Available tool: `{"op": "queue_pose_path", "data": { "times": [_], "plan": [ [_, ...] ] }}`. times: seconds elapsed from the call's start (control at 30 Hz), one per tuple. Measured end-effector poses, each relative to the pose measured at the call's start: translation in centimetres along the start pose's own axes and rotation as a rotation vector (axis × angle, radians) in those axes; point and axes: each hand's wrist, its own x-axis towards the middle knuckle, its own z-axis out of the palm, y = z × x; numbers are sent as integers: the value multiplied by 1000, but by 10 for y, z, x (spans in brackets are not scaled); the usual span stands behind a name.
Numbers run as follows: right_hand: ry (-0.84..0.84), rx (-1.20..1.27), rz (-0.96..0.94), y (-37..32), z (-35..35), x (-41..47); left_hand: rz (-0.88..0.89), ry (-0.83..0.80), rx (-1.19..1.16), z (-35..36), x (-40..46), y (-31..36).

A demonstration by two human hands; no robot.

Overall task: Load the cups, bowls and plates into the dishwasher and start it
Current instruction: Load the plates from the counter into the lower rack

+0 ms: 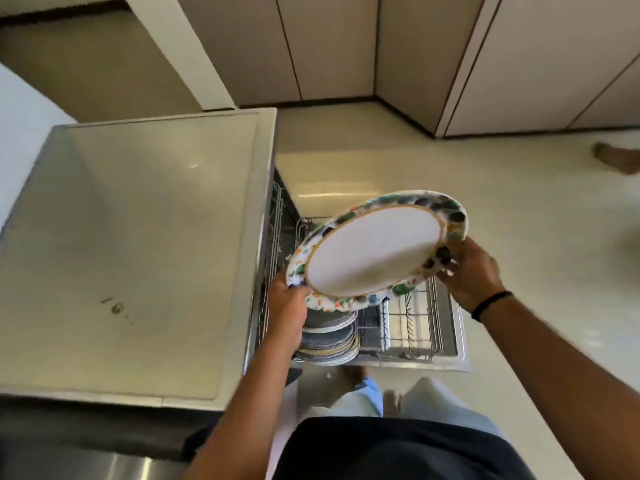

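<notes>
Holding the patterned plate tilted above the open dishwasher's lower rack, your left hand and right hand grip opposite rims; no writing readable.

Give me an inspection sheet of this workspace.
Surface: counter pale, small brown stains.
Job's things: patterned plate held tilted over the rack; more plates stand at the rack's left; dishwasher open.
Clutter: nothing seen.
Grippers: left hand grips the plate's left rim; right hand grips its right rim, black band on the wrist.
Cables: nothing seen.
Surroundings: cabinets, pale floor, a bare foot at right.
</notes>
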Motion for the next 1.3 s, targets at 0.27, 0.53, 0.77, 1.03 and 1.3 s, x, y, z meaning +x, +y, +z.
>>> {"op": "queue_pose_path", "data": {
  "times": [0.27, 0.53, 0.77, 1.03, 1.3],
  "plan": [
    [120, 1, 259, 37, -43, 121, -75, -116, -8, 80, 120, -75],
    [106, -243, 491, 121, -91, 262, 39, -121, 131, 124, 212, -174],
    [155, -241, 371, 123, -77, 324, 24, -220, 184, 142, 255, -206],
    [146, -306, 364, 104, -60, 374, 29, -202, 183, 174, 296, -210],
    [212, -295, 352, 93, -52, 404, -2, -181, 269, 210, 330, -219]
  ]
}}
